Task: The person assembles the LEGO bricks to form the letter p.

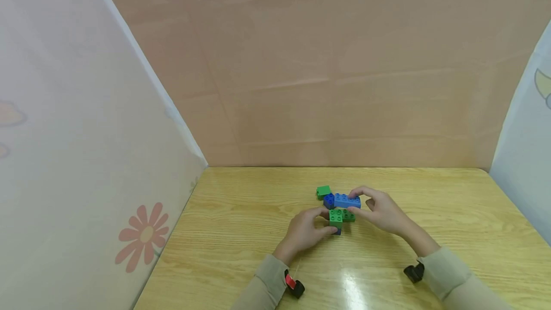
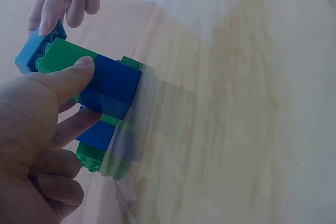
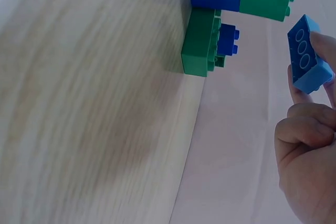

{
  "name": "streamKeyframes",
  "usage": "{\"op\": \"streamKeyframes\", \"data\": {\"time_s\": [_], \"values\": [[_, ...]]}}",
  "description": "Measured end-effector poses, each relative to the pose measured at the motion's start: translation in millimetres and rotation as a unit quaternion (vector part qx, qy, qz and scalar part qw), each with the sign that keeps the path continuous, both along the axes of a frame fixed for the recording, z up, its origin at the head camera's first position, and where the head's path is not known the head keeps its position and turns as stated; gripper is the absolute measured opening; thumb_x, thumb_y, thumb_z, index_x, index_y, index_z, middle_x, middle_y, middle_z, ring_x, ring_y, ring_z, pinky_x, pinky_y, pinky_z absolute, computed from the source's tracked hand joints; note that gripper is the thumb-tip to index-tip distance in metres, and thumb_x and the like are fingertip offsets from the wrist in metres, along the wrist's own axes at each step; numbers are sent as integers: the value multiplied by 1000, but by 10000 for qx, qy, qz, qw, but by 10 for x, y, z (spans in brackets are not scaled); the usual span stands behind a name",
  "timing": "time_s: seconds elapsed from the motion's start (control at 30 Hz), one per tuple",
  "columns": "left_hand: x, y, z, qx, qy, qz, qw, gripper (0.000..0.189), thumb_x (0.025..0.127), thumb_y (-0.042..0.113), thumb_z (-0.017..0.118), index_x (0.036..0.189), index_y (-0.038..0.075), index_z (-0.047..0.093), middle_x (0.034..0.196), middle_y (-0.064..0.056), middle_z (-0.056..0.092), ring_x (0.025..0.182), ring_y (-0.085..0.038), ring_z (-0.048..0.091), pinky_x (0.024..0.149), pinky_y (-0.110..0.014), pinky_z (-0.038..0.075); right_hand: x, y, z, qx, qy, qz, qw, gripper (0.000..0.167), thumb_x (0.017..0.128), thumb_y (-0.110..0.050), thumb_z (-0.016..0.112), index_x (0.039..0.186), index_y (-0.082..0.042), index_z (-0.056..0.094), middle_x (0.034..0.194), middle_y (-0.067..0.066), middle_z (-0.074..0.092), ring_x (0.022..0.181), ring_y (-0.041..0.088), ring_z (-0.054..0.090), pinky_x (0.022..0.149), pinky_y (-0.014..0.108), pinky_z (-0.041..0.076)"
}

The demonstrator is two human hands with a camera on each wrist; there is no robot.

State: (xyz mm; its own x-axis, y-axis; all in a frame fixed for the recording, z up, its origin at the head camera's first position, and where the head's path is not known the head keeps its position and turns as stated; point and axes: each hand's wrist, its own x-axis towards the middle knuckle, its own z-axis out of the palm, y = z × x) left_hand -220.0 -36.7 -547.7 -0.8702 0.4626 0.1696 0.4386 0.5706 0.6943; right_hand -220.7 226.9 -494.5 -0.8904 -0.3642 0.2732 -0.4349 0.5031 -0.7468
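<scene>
My left hand point(image 1: 304, 228) pinches a two-block stack between thumb and fingers: a green toy brick point(image 1: 336, 223) on top of a dark blue brick point(image 2: 112, 85). My right hand point(image 1: 383, 212) pinches a light blue long brick point(image 1: 343, 200) by its end. The right wrist view shows that brick's hollow underside point(image 3: 301, 51), held up off the table. A darker green brick point(image 1: 349, 217) sits on the table just right of the stack. Behind stand another dark blue brick point(image 1: 329, 201) and a green brick point(image 1: 323, 192) lying with its studs sideways.
The wooden table point(image 1: 241, 214) runs back to a tan cloth wall point(image 1: 327, 85). White cloth with a printed flower point(image 1: 147, 234) hangs at the left, and more white cloth point(image 1: 527, 157) at the right. Black wrist straps point(image 1: 414, 272) sit at both cuffs.
</scene>
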Motion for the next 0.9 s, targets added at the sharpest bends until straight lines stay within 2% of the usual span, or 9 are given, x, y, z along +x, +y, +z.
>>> {"op": "streamKeyframes", "data": {"time_s": [0.13, 0.2, 0.27, 0.4, 0.47, 0.57, 0.67, 0.77, 0.9], "values": [[-1, -2, 6, -11, 45, -9, 10000, 29, 93, 49, 76, 116, 32, 71, 108, 23, 68, 112, -2, 62, 98, -37, 51, 46, -11, -21, -27, 131, 131, 9998, 27, 94, -25, 80, 118, -26, 67, 76, -7, 58, 48, 0, 27, 43, 25, 34], [-2, -2, 14, -14, 57, -11, 10000, 29, 93, 48, 76, 116, 31, 71, 108, 23, 68, 112, -2, 63, 98, -37, 51, 60, -17, -38, -73, 213, 211, 9995, 28, 94, -23, 80, 119, -26, 68, 92, -7, 66, 49, 0, 28, 44, 25, 35], [-1, -4, 17, -26, 62, -5, 10000, 29, 93, 48, 76, 116, 32, 71, 109, 23, 68, 112, -2, 63, 97, -37, 51, 73, -26, -54, -77, 265, 275, 9992, 30, 94, -23, 80, 122, -26, 68, 96, -5, 68, 50, -1, 27, 44, 24, 34], [1, -2, 19, -60, 85, 12, 9999, 29, 93, 48, 77, 117, 32, 72, 109, 22, 69, 111, -3, 63, 97, -37, 51, 93, -45, -79, -106, 383, 387, 9985, 37, 93, -21, 81, 128, -22, 68, 122, -2, 70, 51, -3, 27, 45, 24, 35], [0, -1, 18, -68, 99, 12, 9999, 30, 93, 48, 77, 117, 31, 72, 109, 21, 69, 111, -3, 63, 97, -36, 51, 98, -54, -93, -101, 440, 450, 9980, 39, 93, -20, 81, 130, -16, 68, 125, 0, 70, 53, -2, 29, 47, 23, 35], [-2, 2, 20, -67, 105, 9, 9999, 30, 93, 47, 77, 118, 32, 72, 109, 22, 69, 111, -3, 63, 97, -36, 51, 106, -64, -109, -135, 495, 551, 9972, 41, 93, -18, 81, 132, -10, 68, 126, 1, 69, 61, 4, 41, 49, 22, 36], [-3, 4, 19, -45, 99, 3, 9999, 30, 93, 47, 77, 118, 32, 71, 109, 23, 69, 110, -2, 63, 97, -36, 51, 109, -76, -117, -177, 637, 689, 9954, 40, 93, -15, 80, 132, -11, 69, 124, 0, 69, 76, 13, 53, 52, 22, 39], [-3, 6, 17, -29, 95, -8, 10000, 30, 93, 48, 77, 118, 33, 71, 109, 23, 69, 110, -2, 63, 97, -36, 51, 113, -90, -110, -231, 804, 846, 9929, 41, 93, -11, 80, 132, -15, 69, 122, -2, 68, 83, 18, 57, 55, 23, 41], [-3, 8, 21, -14, 79, -26, 10000, 31, 93, 48, 76, 119, 33, 71, 110, 23, 69, 110, -3, 64, 96, -36, 51, 115, -100, -98, -254, 997, 973, 9899, 41, 92, -8, 80, 131, -16, 70, 120, -2, 68, 85, 14, 58, 56, 23, 43]]}}
